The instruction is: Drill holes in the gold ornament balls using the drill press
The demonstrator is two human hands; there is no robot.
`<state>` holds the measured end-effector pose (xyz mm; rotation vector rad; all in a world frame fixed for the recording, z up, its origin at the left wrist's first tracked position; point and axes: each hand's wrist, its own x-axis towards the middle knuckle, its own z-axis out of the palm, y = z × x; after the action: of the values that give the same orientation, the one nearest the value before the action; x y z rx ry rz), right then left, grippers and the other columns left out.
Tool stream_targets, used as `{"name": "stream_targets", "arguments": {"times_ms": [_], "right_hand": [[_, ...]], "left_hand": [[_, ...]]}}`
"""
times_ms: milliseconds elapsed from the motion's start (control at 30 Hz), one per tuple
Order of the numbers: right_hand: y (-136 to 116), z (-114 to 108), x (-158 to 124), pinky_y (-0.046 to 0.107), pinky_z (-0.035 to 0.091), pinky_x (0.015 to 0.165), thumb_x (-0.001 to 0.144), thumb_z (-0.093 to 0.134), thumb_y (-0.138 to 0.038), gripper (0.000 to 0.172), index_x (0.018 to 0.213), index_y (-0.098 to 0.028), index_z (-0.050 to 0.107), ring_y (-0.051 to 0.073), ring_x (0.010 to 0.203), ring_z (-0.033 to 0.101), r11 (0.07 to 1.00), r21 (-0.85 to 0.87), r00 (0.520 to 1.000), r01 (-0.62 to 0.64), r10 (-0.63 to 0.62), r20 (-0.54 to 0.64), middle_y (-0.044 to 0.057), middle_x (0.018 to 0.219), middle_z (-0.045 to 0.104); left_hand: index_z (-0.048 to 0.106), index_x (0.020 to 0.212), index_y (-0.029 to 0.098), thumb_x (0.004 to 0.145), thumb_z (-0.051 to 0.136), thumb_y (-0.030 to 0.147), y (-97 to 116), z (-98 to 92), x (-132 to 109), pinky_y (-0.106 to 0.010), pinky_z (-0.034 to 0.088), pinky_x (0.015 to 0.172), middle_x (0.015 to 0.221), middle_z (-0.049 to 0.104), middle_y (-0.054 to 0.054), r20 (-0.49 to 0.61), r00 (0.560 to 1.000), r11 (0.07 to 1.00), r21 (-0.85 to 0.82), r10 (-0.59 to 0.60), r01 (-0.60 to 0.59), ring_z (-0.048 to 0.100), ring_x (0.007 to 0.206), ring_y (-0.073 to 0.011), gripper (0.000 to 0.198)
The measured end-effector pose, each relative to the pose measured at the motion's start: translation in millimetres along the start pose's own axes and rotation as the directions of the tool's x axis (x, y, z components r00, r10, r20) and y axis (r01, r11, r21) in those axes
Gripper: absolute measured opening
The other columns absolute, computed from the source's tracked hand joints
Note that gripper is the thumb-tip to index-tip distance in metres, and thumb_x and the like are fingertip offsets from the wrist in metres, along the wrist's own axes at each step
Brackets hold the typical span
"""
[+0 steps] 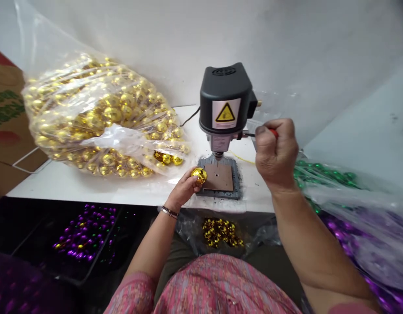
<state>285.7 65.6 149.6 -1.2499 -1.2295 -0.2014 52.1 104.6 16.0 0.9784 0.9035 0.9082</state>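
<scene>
Black drill press (225, 93), upper centre. Left hand (183, 189): grip closed around gold ball (199, 175), centre. Right hand (277, 155): grip closed around lever (248, 134), right of centre.

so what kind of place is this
Probably a small workshop: a drill stands on a white table, with a big clear bag of gold balls beside it.
</scene>
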Motion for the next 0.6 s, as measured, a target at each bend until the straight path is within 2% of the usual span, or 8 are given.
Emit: {"name": "stream_targets", "arguments": {"times_ms": [67, 133, 200, 267, 333, 433, 600], "right_hand": [[0.9, 0.5, 0.7, 0.024, 0.044, 0.062, 0.094, 0.048, -0.044, 0.025, 0.083, -0.022, 0.049, 0.008, 0.06, 0.048, 0.999, 0.03, 1.0, 0.018, -0.018, 0.006, -0.004, 0.068, 0.051], [1.6, 1.5, 3.4, 0.023, 0.045, 0.064, 0.096, 0.048, -0.044, 0.024, 0.084, -0.022, 0.05, 0.008, 0.062, 0.049, 0.998, 0.06, 1.0, 0.023, -0.024, 0.02, -0.004, 0.069, 0.052], [2.2, 3.0, 8.9, 0.023, 0.046, 0.065, 0.097, 0.048, -0.043, 0.025, 0.085, -0.022, 0.05, 0.008, 0.062, 0.049, 0.996, 0.084, 0.999, 0.008, -0.012, 0.044, -0.004, 0.068, 0.051], [3.4, 4.9, 17.8, 0.023, 0.047, 0.066, 0.098, 0.048, -0.044, 0.026, 0.083, -0.022, 0.049, 0.008, 0.062, 0.049, 0.995, 0.095, 0.997, -0.016, 0.009, 0.074, -0.004, 0.067, 0.05], [4.8, 7.1, 28.8, 0.023, 0.047, 0.067, 0.099, 0.049, -0.047, 0.03, 0.082, -0.023, 0.047, 0.008, 0.063, 0.05, 0.995, 0.091, 0.995, -0.029, 0.02, 0.095, -0.004, 0.067, 0.049], [4.5, 9.5, 44.9, 0.023, 0.046, 0.067, 0.097, 0.053, -0.047, 0.034, 0.077, -0.023, 0.042, 0.008, 0.063, 0.048, 0.998, 0.04, 0.991, -0.057, 0.052, 0.121, -0.004, 0.065, 0.045], [-7.9, 8.2, 56.9, 0.026, 0.041, 0.066, 0.095, 0.057, -0.041, 0.037, 0.071, -0.024, 0.035, 0.01, 0.063, 0.04, 0.98, -0.093, 0.97, -0.177, 0.19, 0.154, -0.003, 0.066, 0.044]], "left_hand": [[0.061, 0.128, 0.019, 0.072, 0.08, 0.042, -3.1, 4.1, 11.6, -0.023, 0.049, 0.067, 0.108, 0.071, -0.006, -0.01, 0.999, 0.985, 0.167, 0.046, -0.044, 0.063, 0.08, -0.0127, 0.064], [0.061, 0.132, 0.018, 0.068, 0.084, 0.039, -4.7, 6.8, 23.6, -0.029, 0.053, 0.08, 0.118, 0.07, -0.008, -0.042, 0.993, 0.926, 0.367, 0.112, -0.089, 0.065, 0.091, -0.0167, 0.07], [0.062, 0.132, 0.018, 0.064, 0.087, 0.033, -5.8, 9.6, 34.3, -0.037, 0.052, 0.096, 0.127, 0.068, -0.01, -0.052, 0.978, 0.825, 0.548, 0.201, -0.14, 0.065, 0.107, -0.023, 0.073], [0.065, 0.128, 0.017, 0.063, 0.086, 0.029, -6.8, 13.4, 42.8, -0.042, 0.049, 0.105, 0.129, 0.066, -0.012, -0.004, 0.96, 0.703, 0.682, 0.28, -0.202, 0.063, 0.116, -0.0278, 0.07], [0.065, 0.126, 0.017, 0.066, 0.084, 0.027, -7.8, 18.0, 49.3, -0.045, 0.048, 0.107, 0.126, 0.067, -0.013, 0.065, 0.943, 0.599, 0.757, 0.328, -0.26, 0.062, 0.119, -0.0298, 0.065], [0.062, 0.13, 0.018, 0.069, 0.082, 0.024, -8.8, 24.3, 56.1, -0.045, 0.051, 0.105, 0.124, 0.069, -0.012, 0.137, 0.931, 0.503, 0.809, 0.339, -0.303, 0.065, 0.116, -0.0286, 0.064], [0.062, 0.13, 0.02, 0.069, 0.08, 0.015, -10.4, 27.7, 60.0, -0.045, 0.049, 0.111, 0.13, 0.069, -0.01, 0.274, 0.897, 0.35, 0.85, 0.347, -0.394, 0.063, 0.122, -0.0282, 0.063]]}}
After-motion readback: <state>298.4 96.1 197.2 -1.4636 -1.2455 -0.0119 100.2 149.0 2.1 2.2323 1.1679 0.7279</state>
